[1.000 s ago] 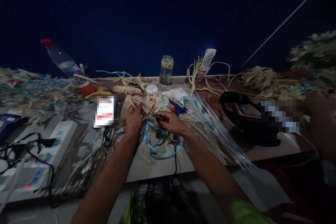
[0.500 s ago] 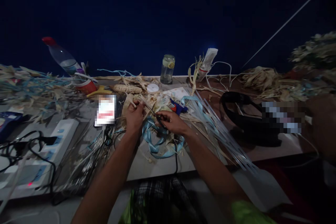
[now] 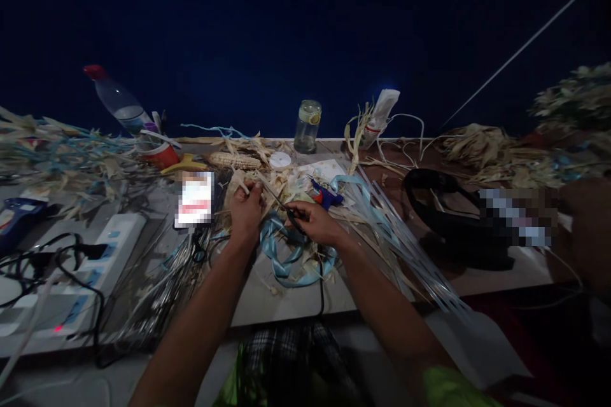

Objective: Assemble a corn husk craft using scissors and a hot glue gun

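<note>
My left hand [image 3: 246, 208] is closed, its fingers pinching a pale strip of corn husk [image 3: 241, 183]. In my right hand [image 3: 315, 222] is a pair of scissors, its dark handle [image 3: 294, 220] around the fingers and its blades [image 3: 273, 193] pointing up and left toward my left hand. Fingers hide part of both. Under my wrists lies a loose coil of light blue ribbon [image 3: 281, 267]. Just beyond the right hand rests a blue glue gun [image 3: 329, 196], and husk scraps [image 3: 301, 187] are strewn behind both hands.
A corn cob [image 3: 233, 160], a white disc [image 3: 280, 159] and a glass jar [image 3: 308, 127] stand along the back. Left are a lit phone [image 3: 195, 200], wires [image 3: 167, 286] and a power strip [image 3: 114, 235]. Clear sticks [image 3: 415, 254] and a black curved object [image 3: 443, 222] lie right.
Both hands stay nearly in place, still holding the husk strip and the scissors. The whole view has shifted slightly, with things appearing a little further right.
</note>
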Demonstrator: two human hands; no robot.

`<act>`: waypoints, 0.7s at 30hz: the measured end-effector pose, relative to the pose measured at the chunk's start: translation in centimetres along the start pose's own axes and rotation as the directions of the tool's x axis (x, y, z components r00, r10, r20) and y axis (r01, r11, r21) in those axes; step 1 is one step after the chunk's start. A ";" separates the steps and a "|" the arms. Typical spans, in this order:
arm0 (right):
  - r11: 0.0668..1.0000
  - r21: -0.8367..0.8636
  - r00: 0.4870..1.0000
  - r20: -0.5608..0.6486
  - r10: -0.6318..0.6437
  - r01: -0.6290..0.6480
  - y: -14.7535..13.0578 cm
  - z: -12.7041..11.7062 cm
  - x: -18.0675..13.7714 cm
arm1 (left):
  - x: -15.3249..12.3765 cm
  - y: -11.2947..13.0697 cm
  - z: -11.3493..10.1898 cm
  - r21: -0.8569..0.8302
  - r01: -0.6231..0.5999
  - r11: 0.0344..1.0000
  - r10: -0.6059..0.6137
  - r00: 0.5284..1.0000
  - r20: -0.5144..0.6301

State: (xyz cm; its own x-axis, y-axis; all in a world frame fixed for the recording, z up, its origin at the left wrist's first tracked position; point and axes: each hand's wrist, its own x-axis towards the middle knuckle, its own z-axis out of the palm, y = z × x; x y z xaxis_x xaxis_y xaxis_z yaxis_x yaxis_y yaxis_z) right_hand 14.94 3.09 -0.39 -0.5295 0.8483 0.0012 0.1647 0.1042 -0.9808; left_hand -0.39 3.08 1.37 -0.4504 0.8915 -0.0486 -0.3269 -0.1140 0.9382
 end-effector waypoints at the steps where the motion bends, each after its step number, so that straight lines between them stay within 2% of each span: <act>1: 1.000 0.003 1.000 -0.005 -0.004 0.004 0.1 0.0 0.1 | 0.0 0.0 0.0 0.002 -0.007 1.000 0.007 1.000 -0.002; 7: 1.000 0.003 1.000 -0.028 -0.007 0.008 0.6 -0.1 0.2 | 0.2 -0.2 0.0 0.002 -0.018 1.000 0.018 1.000 -0.025; 17: 0.994 -0.104 0.998 -0.054 -0.039 0.033 0.7 -0.3 0.0 | 0.0 0.0 0.0 -0.067 -0.001 0.998 0.001 1.000 -0.010; 21: 0.996 -0.080 0.997 -0.060 -0.047 0.043 0.6 -0.4 0.0 | 0.0 0.1 0.0 -0.106 0.043 0.993 -0.039 0.998 0.044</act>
State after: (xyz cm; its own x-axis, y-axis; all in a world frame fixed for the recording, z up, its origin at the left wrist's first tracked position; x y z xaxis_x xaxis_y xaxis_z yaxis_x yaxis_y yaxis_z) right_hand 15.35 3.33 -0.95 -0.4862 0.8719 0.0593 0.2081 0.1814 -0.9611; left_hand -0.46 3.04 1.47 -0.4005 0.9136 -0.0700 -0.4322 -0.1210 0.8936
